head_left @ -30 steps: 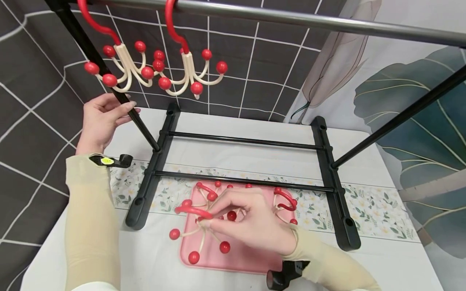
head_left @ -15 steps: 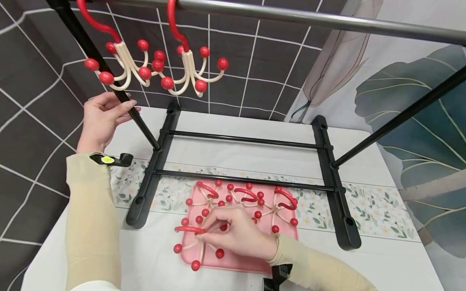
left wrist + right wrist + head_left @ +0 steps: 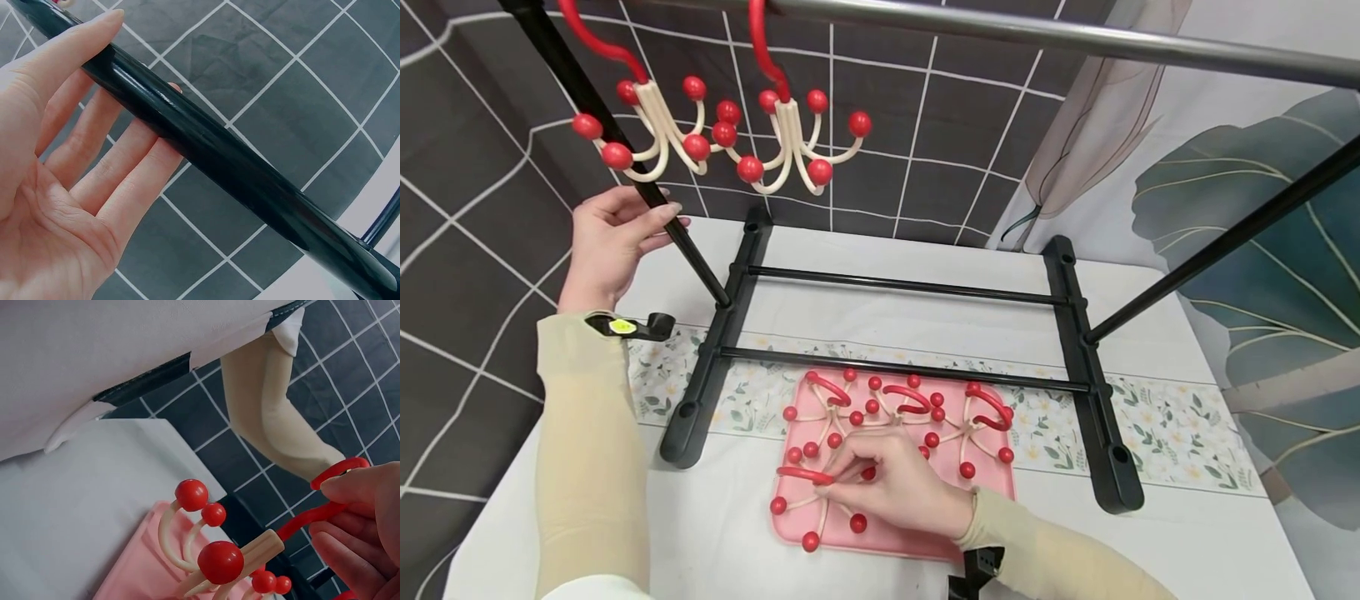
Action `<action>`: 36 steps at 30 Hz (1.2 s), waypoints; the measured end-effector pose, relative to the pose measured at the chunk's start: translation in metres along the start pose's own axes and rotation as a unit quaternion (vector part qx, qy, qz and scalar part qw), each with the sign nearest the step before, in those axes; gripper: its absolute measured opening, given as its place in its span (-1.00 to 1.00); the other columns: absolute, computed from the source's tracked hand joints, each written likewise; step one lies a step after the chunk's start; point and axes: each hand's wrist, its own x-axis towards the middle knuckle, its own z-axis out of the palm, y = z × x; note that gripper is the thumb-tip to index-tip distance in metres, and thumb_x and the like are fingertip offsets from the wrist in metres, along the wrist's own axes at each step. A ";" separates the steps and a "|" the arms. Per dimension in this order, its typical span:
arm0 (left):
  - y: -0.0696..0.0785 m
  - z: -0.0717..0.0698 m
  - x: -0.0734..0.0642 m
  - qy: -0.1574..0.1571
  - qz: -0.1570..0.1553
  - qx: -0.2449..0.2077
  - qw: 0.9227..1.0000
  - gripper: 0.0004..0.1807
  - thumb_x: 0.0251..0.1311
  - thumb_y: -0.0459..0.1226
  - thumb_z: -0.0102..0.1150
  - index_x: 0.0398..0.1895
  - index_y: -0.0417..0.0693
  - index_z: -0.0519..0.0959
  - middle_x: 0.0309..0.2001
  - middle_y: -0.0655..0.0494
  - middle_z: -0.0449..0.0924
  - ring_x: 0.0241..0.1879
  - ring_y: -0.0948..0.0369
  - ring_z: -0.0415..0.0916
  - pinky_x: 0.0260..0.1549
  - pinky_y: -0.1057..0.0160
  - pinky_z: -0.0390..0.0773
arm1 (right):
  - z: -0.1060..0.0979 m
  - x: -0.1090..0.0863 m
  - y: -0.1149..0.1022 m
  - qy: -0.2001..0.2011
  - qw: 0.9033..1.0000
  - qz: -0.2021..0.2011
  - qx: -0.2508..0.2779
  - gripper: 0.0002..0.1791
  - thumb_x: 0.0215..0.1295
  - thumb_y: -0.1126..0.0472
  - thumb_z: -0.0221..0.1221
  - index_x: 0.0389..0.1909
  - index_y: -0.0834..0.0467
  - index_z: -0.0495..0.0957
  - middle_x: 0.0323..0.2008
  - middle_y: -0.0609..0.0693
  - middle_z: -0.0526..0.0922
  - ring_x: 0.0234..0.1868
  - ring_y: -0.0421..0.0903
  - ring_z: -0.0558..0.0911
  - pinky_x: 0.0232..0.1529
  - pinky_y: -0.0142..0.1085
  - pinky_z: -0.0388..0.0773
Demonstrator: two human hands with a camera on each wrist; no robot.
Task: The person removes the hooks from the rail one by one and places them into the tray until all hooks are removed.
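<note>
Close-fitting beige sleeves (image 3: 591, 442), black wrist cameras (image 3: 659, 326), a yellow oval (image 3: 622, 327) on the left one's strap

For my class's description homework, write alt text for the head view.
A person's right hand holds a red-hooked hanger at a pink tray of similar hangers. The left hand grips a black rack post; two hangers hang above.

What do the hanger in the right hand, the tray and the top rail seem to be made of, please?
Hanger: probably plastic, though painted wood is possible; its red balls show glossy highlights.
Tray: likely moulded plastic, smooth pink, with rounded corners.
Rail: apparently metal, silvery, with a long bright highlight; any plating, I cannot tell.
</note>
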 end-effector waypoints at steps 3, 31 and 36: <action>0.001 0.001 0.000 0.002 -0.002 -0.001 1.000 -0.64 0.12 -0.50 0.45 0.01 -0.36 0.67 -0.22 -0.06 0.74 -0.29 0.12 0.75 -0.24 0.31 0.70 | -0.002 -0.002 0.002 0.007 1.000 0.013 0.007 -0.82 0.17 0.39 0.46 -0.34 0.08 0.68 -0.32 -0.15 0.74 -0.31 -0.31 0.71 -0.34 -0.21 0.74; 0.000 0.001 -0.003 0.004 -0.005 0.014 1.000 -0.66 0.14 -0.49 0.44 0.01 -0.32 0.68 -0.23 -0.02 0.75 -0.29 0.16 0.76 -0.24 0.34 0.69 | -0.063 0.026 -0.058 0.091 0.988 -0.118 -0.037 -0.57 -0.07 0.45 0.57 -0.11 0.18 0.74 -0.14 0.04 0.78 -0.10 -0.04 0.75 -0.10 -0.18 0.69; 0.000 0.001 -0.002 -0.001 0.003 0.008 1.000 -0.67 0.14 -0.49 0.44 0.00 -0.35 0.67 -0.24 -0.03 0.75 -0.30 0.14 0.75 -0.24 0.33 0.70 | -0.095 0.040 -0.083 0.165 0.971 -0.164 -0.047 -0.64 0.01 0.35 0.56 -0.14 0.31 0.73 -0.14 0.18 0.76 -0.05 0.08 0.74 0.05 -0.08 0.64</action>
